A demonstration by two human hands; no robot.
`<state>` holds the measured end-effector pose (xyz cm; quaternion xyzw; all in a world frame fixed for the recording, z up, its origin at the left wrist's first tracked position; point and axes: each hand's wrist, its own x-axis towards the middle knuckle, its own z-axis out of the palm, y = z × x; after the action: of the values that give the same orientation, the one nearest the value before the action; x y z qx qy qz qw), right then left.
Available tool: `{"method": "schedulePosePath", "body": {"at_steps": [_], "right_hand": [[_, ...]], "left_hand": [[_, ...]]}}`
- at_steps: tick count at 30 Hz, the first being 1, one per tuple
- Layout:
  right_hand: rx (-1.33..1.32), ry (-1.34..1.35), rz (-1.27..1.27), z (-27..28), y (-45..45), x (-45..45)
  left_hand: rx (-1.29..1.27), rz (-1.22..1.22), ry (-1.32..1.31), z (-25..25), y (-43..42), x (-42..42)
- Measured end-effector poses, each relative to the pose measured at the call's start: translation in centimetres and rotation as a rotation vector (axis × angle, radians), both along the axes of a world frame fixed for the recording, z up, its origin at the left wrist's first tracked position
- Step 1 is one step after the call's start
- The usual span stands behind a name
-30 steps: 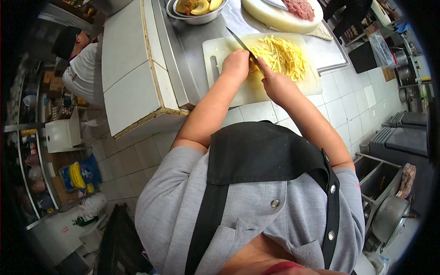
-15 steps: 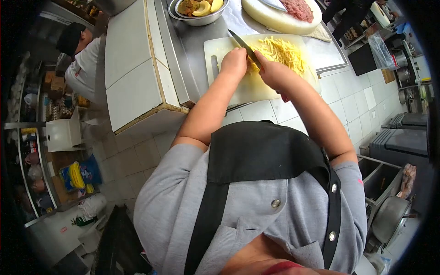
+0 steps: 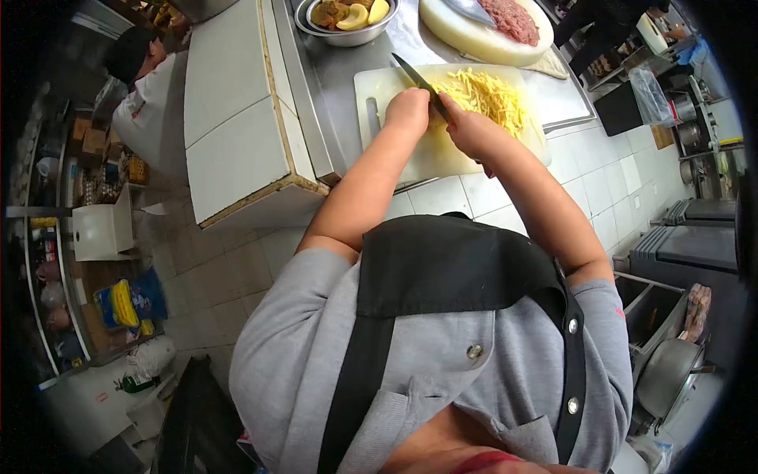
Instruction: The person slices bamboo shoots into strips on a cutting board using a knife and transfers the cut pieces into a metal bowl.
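Observation:
My right hand (image 3: 472, 133) is wrapped around the handle of a kitchen knife (image 3: 412, 73), its dark blade pointing up and left across the white cutting board (image 3: 430, 162). Close against the blade, my left hand (image 3: 408, 113) is closed with its fingers curled down to the board. What lies under those fingers is hidden. A heap of thin yellow strips (image 3: 493, 99), perhaps potato, covers the board's upper right, beyond the knife and beside my right hand.
Behind the board, raw ground meat (image 3: 512, 20) sits on a thick round board (image 3: 450, 35) with a broad blade (image 3: 474, 9). A metal bowl (image 3: 359, 36) holds peeled yellow pieces. A tiled counter (image 3: 237, 150) stands left, where another person (image 3: 154, 103) is nearby.
The view has shifted slightly, so the board and counter appear a little lower. Both hands stay close together at the knife, with only a very small movement between them.

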<state>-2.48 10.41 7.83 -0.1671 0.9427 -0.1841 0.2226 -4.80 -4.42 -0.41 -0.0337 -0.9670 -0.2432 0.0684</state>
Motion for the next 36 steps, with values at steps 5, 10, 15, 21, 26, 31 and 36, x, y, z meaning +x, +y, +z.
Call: {"method": "schedulePosePath", "body": {"at_steps": [5, 10, 15, 21, 26, 31, 36], "right_hand": [[0.197, -0.024, 0.041, 1.6, -1.4, 2.0], [0.109, 0.09, 0.072, -1.5, -0.7, 1.1], [0.183, -0.089, 0.025, 4.7, -1.6, 1.9], [-0.005, 0.105, 0.028, -2.7, 0.0, 0.9], [0.14, -0.231, -0.072, 5.4, -1.5, 2.3], [-0.059, 0.297, 0.115, -4.6, 0.0, 0.6], [0.081, -0.264, -0.089, 4.9, -1.8, 2.4]], "left_hand": [[-0.051, -0.005, 0.001, -0.3, -0.3, 0.2], [0.003, 0.005, 0.059, -0.4, -0.3, 0.4], [0.039, 0.014, 0.042, -0.6, -0.4, 0.7], [0.062, 0.014, 0.035, -0.5, -0.5, 0.9], [0.015, 0.007, 0.033, -0.6, -0.3, 0.8], [0.023, -0.012, 0.033, -0.3, -0.3, 0.4], [0.02, 0.008, 0.024, -0.6, -0.2, 0.4]]}}
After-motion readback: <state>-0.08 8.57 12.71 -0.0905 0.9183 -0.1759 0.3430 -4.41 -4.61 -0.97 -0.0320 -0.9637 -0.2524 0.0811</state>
